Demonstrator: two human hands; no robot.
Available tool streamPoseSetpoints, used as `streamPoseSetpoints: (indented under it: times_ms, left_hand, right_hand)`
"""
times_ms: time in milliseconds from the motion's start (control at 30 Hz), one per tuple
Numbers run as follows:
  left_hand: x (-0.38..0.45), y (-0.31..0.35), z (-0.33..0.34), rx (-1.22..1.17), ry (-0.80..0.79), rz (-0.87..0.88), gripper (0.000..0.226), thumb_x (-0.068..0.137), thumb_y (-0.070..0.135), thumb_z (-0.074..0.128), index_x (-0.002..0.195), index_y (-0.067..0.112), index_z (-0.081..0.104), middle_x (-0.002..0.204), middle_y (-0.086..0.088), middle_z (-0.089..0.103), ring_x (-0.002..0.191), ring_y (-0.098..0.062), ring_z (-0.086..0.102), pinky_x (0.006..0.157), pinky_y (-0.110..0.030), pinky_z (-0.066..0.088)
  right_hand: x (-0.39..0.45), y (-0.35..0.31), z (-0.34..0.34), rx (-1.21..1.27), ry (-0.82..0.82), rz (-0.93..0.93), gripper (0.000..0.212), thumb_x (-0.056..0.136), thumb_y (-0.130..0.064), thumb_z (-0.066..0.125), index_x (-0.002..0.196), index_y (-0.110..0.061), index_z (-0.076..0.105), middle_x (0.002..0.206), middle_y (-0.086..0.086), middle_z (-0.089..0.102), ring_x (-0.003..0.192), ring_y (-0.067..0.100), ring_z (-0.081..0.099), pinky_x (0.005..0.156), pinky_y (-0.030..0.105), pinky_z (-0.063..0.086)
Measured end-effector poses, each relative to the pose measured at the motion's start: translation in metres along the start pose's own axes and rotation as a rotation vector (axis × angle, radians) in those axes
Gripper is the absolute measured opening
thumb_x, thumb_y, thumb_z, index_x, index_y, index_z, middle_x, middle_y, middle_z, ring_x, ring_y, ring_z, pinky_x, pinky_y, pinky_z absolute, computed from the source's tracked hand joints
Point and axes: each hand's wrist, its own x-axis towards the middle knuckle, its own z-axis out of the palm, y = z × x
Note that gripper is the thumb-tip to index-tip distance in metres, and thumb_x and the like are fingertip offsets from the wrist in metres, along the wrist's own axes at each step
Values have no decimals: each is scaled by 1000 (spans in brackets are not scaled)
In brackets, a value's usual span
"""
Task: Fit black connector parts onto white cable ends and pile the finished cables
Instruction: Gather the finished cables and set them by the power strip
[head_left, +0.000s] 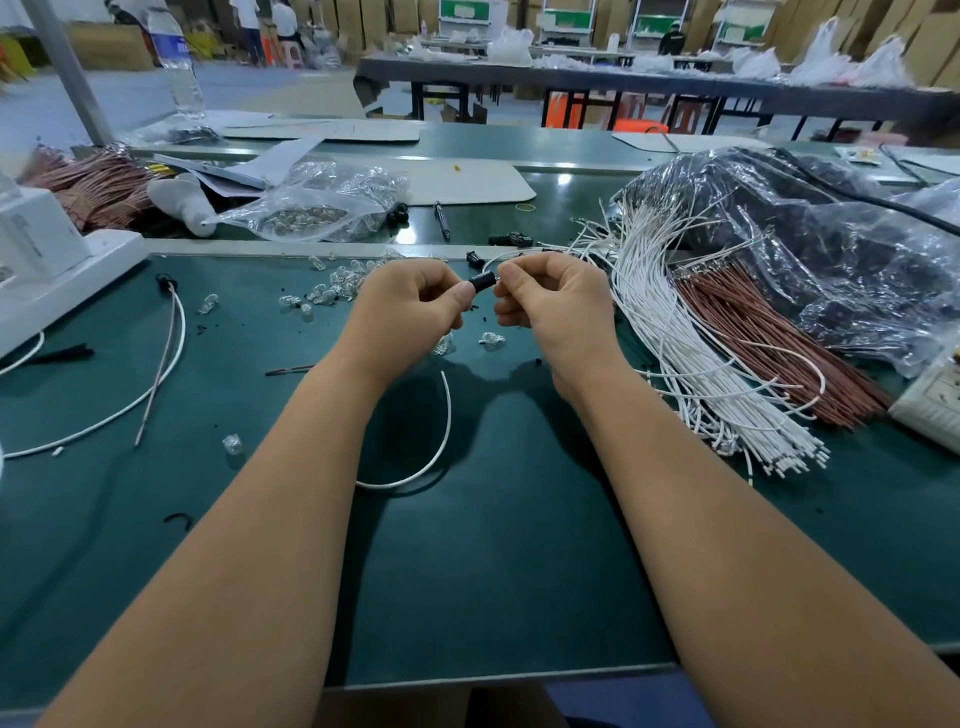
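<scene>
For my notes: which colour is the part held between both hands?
Black connector part, seen best in the head view.

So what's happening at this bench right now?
A person is assembling cables at a green table. The left hand and right hand together pinch a black connector part, apparently joining it to a white cable. A big bundle of white cables lies to the right, with small clear parts scattered ahead.
</scene>
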Motion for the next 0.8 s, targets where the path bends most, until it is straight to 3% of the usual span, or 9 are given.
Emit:
streamPoseSetpoints:
  times_ms: [267,500,633,700,800]
  left_hand:
    - [0,-1,1,-7,1,17,19,91,14,62,73,19,66,62,1,65,58,-11,56,61,-30,50]
    - [0,0,0,-22,28,-1,24,92,15,61,69,20,64,62,0,64,58,-14,55,62,-33,51]
    - [0,1,0,-24,29,-15,22,92,15,61,71,18,65,63,0,64,59,-14,55,61,-32,51]
    - [0,1,0,-10,15,-22,20,92,15,60,73,15,65,63,1,64,59,-14,56,61,-30,50]
    - [1,0,0,4,-6,-19,18,92,15,61,75,14,66,61,2,64,56,-10,56,59,-22,48]
  right_hand:
    - [0,2,2,-13,-14,11,12,92,-6,62,81,-10,65,68,5,65,52,5,61,55,21,53]
    - [-1,2,2,-156,-25,-59,14,94,-8,59,82,-11,66,74,8,67,53,5,62,58,24,56]
    - [-3,2,5,-284,-41,-109,10,91,-10,62,87,-11,71,77,10,71,63,19,67,68,39,59]
    - [-4,2,6,-319,-49,-120,9,90,-13,65,91,-8,73,77,8,72,67,24,69,70,39,58]
    - [-4,2,5,-296,-52,-120,10,89,-15,68,92,-7,74,76,7,72,62,19,68,67,35,59]
